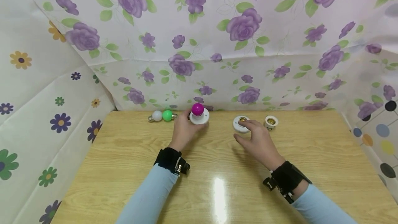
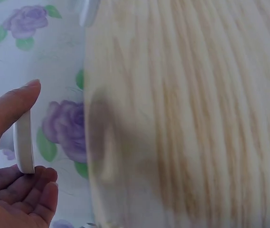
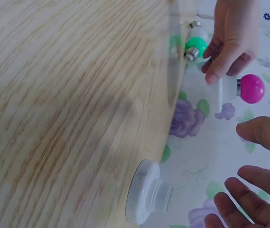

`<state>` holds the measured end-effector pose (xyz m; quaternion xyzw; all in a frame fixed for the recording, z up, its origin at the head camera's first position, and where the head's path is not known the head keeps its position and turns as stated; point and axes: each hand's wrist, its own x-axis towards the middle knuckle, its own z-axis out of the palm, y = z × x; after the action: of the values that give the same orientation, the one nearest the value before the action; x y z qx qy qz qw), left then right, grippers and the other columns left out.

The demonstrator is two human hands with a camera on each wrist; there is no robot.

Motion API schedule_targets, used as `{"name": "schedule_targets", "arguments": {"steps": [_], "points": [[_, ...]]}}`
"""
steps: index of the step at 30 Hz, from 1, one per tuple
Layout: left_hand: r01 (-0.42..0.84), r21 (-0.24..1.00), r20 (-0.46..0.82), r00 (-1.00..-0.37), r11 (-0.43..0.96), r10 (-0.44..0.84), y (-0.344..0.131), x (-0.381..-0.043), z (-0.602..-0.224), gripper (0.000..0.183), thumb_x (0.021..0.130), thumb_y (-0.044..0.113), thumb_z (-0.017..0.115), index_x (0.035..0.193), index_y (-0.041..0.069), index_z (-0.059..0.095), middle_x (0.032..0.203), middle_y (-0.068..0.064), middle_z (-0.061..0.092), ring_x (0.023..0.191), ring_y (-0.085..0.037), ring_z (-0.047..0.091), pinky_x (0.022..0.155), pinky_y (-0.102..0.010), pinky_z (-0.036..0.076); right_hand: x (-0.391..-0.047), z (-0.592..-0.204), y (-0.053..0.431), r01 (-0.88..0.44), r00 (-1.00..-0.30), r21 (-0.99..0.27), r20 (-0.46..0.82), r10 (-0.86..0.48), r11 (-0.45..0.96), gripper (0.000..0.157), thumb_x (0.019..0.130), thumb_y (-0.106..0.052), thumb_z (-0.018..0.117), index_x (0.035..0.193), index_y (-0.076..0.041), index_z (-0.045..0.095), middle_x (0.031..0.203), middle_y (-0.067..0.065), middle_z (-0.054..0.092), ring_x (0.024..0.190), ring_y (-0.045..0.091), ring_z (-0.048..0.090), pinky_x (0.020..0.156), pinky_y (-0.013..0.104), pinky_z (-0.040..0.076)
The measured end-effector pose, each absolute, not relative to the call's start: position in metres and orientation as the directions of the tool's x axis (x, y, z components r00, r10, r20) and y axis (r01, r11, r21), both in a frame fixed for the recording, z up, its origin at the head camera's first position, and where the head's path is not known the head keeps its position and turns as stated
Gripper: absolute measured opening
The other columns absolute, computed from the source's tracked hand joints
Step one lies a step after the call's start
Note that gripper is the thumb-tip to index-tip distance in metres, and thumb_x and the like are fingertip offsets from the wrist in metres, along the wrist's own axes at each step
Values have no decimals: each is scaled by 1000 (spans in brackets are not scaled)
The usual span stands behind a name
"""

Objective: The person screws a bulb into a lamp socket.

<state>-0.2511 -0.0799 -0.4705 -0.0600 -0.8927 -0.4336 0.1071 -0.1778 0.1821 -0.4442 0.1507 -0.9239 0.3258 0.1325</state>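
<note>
My left hand [image 1: 183,130] grips a round white lamp holder [image 1: 204,118] by its rim, with a magenta bulb [image 1: 197,109] seated in it. The right wrist view shows this holder raised off the tabletop. In the left wrist view, its white base [image 2: 24,147] sits between thumb and fingers. My right hand [image 1: 259,144] hovers beside a second white lamp holder [image 1: 238,127], whose brass socket holds no bulb. Its fingers are spread apart in the right wrist view, away from that holder [image 3: 143,194], which rests on the table.
A white bulb [image 1: 157,115] and a green bulb [image 1: 167,115] lie side by side at the table's back left. A smaller white socket [image 1: 271,122] stands right of the second holder. The wooden table [image 1: 199,182] ends at a flowered cloth backdrop [image 1: 202,44].
</note>
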Motion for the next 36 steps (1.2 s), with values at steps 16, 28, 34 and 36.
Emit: {"name": "schedule_targets", "arguments": {"steps": [16,28,34,36], "points": [[85,719,158,-986,690,-43,-87,-263,-490,64,62,36,86,112,8,58,104,-2,61,96,-16,57,85,-30,45,-179,-450,185,-358,-922,-550,335,-193,755,41,82,-32,71,115,-10,63,118,6,56,114,25,47,94,43,41],[-23,636,94,-990,771,-107,-87,-263,-495,63,57,44,85,102,10,58,93,1,60,84,-15,56,70,-28,46,-179,-455,187,-364,-921,-544,330,-205,756,39,81,-33,72,112,-10,65,116,5,58,111,24,50,93,43,42],[-29,601,97,-989,799,-109,-86,-263,-493,64,56,46,86,100,8,59,90,-1,59,81,-17,56,66,-29,46,-180,-456,187,-368,-920,-541,331,-211,757,40,80,-32,72,112,-8,65,115,5,58,109,23,51,92,42,43],[-32,592,98,-989,806,-111,-86,-263,-494,65,56,47,86,99,7,59,91,-2,59,82,-18,55,68,-30,46,-180,-456,187,-365,-922,-544,324,-212,755,41,80,-32,72,112,-8,65,115,5,58,110,23,51,92,42,42]]}}
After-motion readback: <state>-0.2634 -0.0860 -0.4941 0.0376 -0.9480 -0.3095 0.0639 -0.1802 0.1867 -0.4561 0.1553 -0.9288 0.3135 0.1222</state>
